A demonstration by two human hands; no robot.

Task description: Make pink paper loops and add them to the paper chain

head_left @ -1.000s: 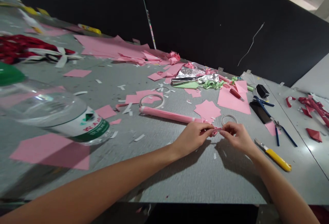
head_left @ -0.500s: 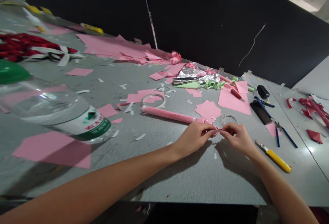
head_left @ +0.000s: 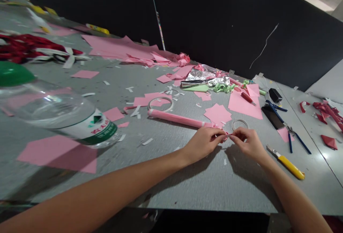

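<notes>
My left hand (head_left: pixel 205 141) pinches one end of a small pink paper strip (head_left: pixel 227 136), and my right hand (head_left: pixel 248 142) pinches its other end. Part of the strip is hidden by my fingers. Just beyond my left hand lies a rolled pink paper tube (head_left: pixel 179 119), its right end near my fingers. One tape ring (head_left: pixel 240 120) rests behind my right hand; a larger tape ring (head_left: pixel 151 105) touches the left end of the tube. Pink paper pieces (head_left: pixel 217 114) lie behind my hands.
A clear bottle (head_left: pixel 66 111) with a green cap lies at the left. On the right are a yellow cutter (head_left: pixel 291 167), blue-handled pliers (head_left: pixel 291 133), a red-handled tool (head_left: pixel 248 98) and a black phone (head_left: pixel 272 117). Foil and green paper curls lie further back.
The view has shifted very slightly, so the objects appear a little further right. Both hands keep their pinch on the pink strip.
</notes>
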